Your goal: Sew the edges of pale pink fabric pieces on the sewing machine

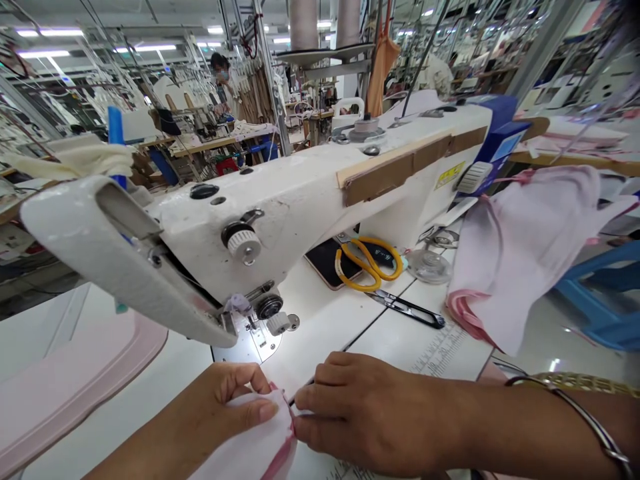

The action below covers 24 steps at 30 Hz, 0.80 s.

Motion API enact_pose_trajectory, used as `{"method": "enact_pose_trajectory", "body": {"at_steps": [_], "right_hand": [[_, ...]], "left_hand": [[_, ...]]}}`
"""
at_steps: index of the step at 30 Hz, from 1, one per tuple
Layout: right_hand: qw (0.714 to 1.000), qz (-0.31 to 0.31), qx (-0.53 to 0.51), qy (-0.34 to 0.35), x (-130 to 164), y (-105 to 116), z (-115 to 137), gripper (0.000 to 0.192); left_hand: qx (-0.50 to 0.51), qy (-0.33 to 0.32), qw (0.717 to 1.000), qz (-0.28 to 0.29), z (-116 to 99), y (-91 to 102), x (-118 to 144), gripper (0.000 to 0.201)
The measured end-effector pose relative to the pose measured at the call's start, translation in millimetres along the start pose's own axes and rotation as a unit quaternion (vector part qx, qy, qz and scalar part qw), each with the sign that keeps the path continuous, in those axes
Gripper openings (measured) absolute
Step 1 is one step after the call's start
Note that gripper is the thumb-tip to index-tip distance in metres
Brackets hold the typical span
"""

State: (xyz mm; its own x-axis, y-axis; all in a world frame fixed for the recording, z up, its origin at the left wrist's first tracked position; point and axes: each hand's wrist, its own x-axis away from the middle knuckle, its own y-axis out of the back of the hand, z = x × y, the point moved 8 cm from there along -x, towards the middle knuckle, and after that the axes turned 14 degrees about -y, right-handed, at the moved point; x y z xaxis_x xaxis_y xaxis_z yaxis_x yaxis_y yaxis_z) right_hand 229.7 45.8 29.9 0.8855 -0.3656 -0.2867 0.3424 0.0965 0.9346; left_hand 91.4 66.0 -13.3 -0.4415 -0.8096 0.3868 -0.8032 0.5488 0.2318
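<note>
My left hand [245,403] pinches a piece of pale pink fabric [240,447] between thumb and fingers, close to its darker pink edge. My right hand [350,407] meets that same edge from the right, with the thumb and fingertips closed on it. Both hands are just in front of the white sewing machine [300,187], near its lit needle plate [263,343]. The lower part of the fabric hangs out of the frame at the bottom.
Yellow-handled scissors [370,263] lie partly over a dark phone [333,260], with black thread snips [407,308] beside them. Pink fabric pieces [525,247] hang over the table's right side. Another pink piece [85,387] lies at left. A blue stool [600,293] stands at right.
</note>
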Motion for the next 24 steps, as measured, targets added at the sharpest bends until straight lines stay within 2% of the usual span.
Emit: {"method": "enact_pose_trajectory", "body": {"at_steps": [4,9,15,24], "right_hand": [[1.000,0.004,-0.006,-0.005,0.4,1.5,-1.9,0.025],[0.999,0.013,-0.030,-0.041,-0.7,2.7,-9.3,0.023],[0.999,0.028,-0.016,-0.029,-4.2,-2.0,-6.3,0.026],[1.000,0.016,0.001,-0.019,-6.2,-0.6,-1.8,0.023]], "left_hand": [[0.030,-0.008,0.999,0.006,-3.1,-2.6,0.0,0.029],[0.007,0.004,1.000,0.003,-8.3,-1.8,-0.7,0.028],[-0.011,-0.004,1.000,-0.005,-12.5,-0.4,-1.3,0.029],[-0.006,-0.003,1.000,-0.004,-12.6,-2.4,-3.1,0.029]]}}
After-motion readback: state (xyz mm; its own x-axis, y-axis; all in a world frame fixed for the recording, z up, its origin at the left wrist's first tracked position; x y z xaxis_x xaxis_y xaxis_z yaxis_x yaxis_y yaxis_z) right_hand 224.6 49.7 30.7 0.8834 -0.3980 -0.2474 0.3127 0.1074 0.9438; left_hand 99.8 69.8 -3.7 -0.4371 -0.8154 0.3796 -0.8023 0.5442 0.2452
